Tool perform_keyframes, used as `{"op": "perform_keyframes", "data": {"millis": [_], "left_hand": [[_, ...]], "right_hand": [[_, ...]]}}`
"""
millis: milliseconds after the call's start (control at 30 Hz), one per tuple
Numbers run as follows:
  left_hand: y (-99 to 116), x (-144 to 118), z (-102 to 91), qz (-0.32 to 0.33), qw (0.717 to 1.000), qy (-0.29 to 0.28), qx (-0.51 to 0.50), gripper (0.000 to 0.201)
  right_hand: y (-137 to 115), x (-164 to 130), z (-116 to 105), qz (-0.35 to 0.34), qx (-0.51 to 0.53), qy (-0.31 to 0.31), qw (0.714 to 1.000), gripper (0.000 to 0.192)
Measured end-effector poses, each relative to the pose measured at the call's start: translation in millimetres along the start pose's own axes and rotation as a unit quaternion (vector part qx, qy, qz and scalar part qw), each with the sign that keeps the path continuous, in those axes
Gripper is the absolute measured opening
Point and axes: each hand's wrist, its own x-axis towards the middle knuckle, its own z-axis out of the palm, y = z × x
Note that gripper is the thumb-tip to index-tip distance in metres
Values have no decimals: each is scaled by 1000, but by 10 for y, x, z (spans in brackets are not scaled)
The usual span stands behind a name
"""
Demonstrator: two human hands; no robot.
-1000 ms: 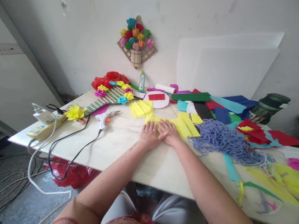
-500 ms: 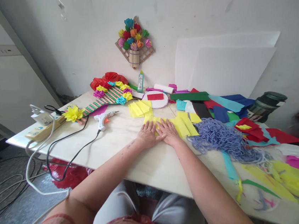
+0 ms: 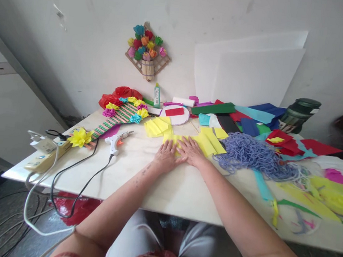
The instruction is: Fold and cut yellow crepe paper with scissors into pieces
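Both palms lie flat on a strip of yellow crepe paper on the table. My left hand has its fingers stretched forward over the strip's left part. Close beside it, my right hand presses the middle of the strip, fingers slightly spread, the thumbs touching or nearly so. Part of the paper is hidden under the hands. Just behind my left hand sits a stack of yellow paper pieces. Another small yellow piece lies behind the strip's right end.
A white glue gun with a black cord lies left, near a power strip and a flower-trimmed stick craft. To the right are a heap of purple yarn, coloured paper scraps and a dark green flask.
The camera view has shifted slightly, so the scene sits a little further left. Both hands stay flat on the yellow paper in nearly the same place.
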Motion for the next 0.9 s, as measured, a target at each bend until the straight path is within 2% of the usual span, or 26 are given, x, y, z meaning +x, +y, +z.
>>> {"op": "perform_keyframes", "data": {"millis": [100,167,200,233,300,333,400,500,567,633,700,833,900], "left_hand": [[-70,9,-49,3,997,21,-77,80],[-171,13,-129,-25,980,37,-194,72],[-236,14,-178,-59,960,72,-264,68],[-306,15,-225,-90,936,131,-314,65],[-442,21,-296,-121,893,250,-355,61],[-499,26,-313,-127,878,293,-357,58],[-565,43,-310,-135,881,318,-322,52],[-514,64,-255,-97,927,290,-216,43],[-394,61,-213,-28,956,261,-132,38],[-243,39,-166,43,974,211,-70,41],[-106,9,-107,105,983,149,-27,51],[9,-33,19,87,995,58,0,76],[-2,-35,54,78,996,50,6,81]], "right_hand": [[-19,-1,-26,11,8,-20,1000,57],[-34,-6,-46,17,18,-26,999,57],[-39,-10,-55,18,22,-26,999,58],[-43,-14,-62,18,24,-24,999,58],[-47,-21,-72,17,25,-20,999,57],[-48,-24,-76,17,25,-21,999,57],[-50,-30,-81,19,23,-24,999,57],[-55,-35,-82,17,20,-22,999,57],[-54,-35,-75,14,16,-17,1000,57],[-49,-27,-60,13,11,-19,1000,58],[-39,-12,-41,14,4,-29,999,58],[-30,15,-15,18,-18,-33,999,56],[-32,17,-12,18,-28,-26,999,55]]}}
